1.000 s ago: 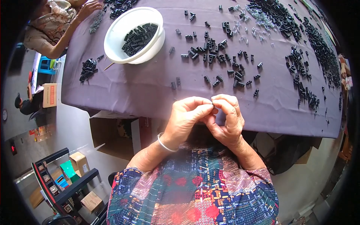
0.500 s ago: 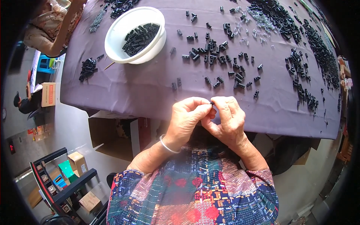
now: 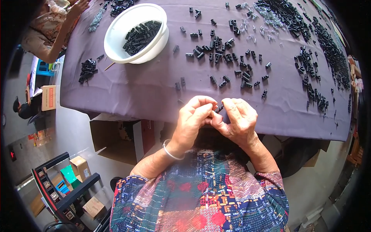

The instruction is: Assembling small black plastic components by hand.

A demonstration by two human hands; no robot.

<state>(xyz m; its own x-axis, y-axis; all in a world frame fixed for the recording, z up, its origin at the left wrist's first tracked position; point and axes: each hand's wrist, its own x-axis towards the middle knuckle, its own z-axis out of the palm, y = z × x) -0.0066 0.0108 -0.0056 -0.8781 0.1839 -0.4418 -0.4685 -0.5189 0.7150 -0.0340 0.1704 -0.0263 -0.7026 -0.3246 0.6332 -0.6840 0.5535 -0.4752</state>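
Observation:
Just over the table's near edge, my two hands meet around a small black plastic part (image 3: 219, 108). My left hand (image 3: 195, 116) pinches its left end between thumb and fingers. On the other side, my right hand (image 3: 236, 118) grips it with thumb and forefinger. The part lies tilted between the fingertips, partly covered by them. Beyond my hands, loose black plastic parts (image 3: 217, 58) are scattered over the purple tablecloth (image 3: 148, 91). A white bowl (image 3: 156, 50) at the left holds many similar black pieces (image 3: 142, 36).
Clear springs (image 3: 266, 17) and heaps of black parts (image 3: 328, 50) lie at the far right. A small black pile (image 3: 88, 70) and a thin wooden stick (image 3: 109, 66) are left of the bowl. Another person's arm (image 3: 58, 42) is at the upper left. An open cardboard box (image 3: 112, 141) stands under the table.
My fingers have shifted on the black part, and more of it shows between them now. The other person's hand has come into view at the upper left. The view has shifted slightly.

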